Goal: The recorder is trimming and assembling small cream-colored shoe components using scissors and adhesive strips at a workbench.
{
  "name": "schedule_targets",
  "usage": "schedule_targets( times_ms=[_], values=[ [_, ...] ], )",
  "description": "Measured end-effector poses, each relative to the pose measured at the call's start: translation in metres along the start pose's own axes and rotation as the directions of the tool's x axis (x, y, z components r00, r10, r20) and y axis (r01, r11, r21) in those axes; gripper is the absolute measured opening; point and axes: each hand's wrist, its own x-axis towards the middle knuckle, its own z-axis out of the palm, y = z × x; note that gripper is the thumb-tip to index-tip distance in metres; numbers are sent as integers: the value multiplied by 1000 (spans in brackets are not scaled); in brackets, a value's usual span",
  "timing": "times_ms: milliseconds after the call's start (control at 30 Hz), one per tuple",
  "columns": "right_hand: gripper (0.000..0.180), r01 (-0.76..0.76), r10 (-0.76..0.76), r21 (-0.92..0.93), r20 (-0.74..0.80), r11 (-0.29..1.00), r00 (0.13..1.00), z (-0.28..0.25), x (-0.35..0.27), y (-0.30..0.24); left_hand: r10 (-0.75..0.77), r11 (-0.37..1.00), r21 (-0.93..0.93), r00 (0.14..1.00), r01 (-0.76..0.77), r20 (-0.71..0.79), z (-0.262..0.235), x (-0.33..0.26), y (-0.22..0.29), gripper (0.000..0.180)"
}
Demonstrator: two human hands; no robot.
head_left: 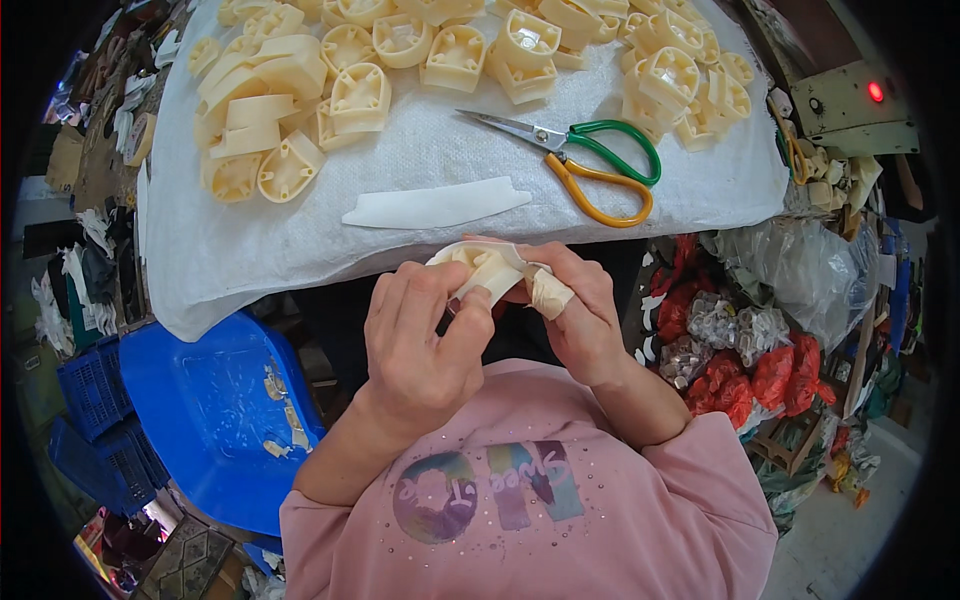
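Observation:
Between both hands, just off the table's near edge, is a cream hollow plastic piece (485,268) that looks like a shoe heel. A thin white edge, like a strip of covering, runs along its upper side. My left hand (420,335) is closed on its left part, thumb and forefinger pressing at the near side. My right hand (585,325) grips the other end; beige tape seems to be wrapped round its thumb. Beyond them lies a loose white strip (437,204) with notched ends. Scissors (550,140) with one green and one orange handle rest partly open to its right.
Many similar cream heels (350,95) are heaped along the far side of the white cloth-covered table (400,160). A blue plastic chair (215,420) stands at left. Red and clear bags (735,360) are piled at right, below a box with a red light (855,105).

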Motion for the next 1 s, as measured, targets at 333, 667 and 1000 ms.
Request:
schedule_targets(
  times_ms=[333,667,1000],
  values=[
    [41,-118,133,-109,147,987,980,-29,16,-5,-149,952,-263,988,155,44,3,-7,-11,28],
    [62,-325,313,-35,379,945,871,-37,34,-12,77,895,-442,997,-58,26,6,-5,-14,23],
    [55,-132,141,-68,168,989,976,-31,33,6,-446,650,-632,885,422,132,3,-8,-5,9]
  ],
)
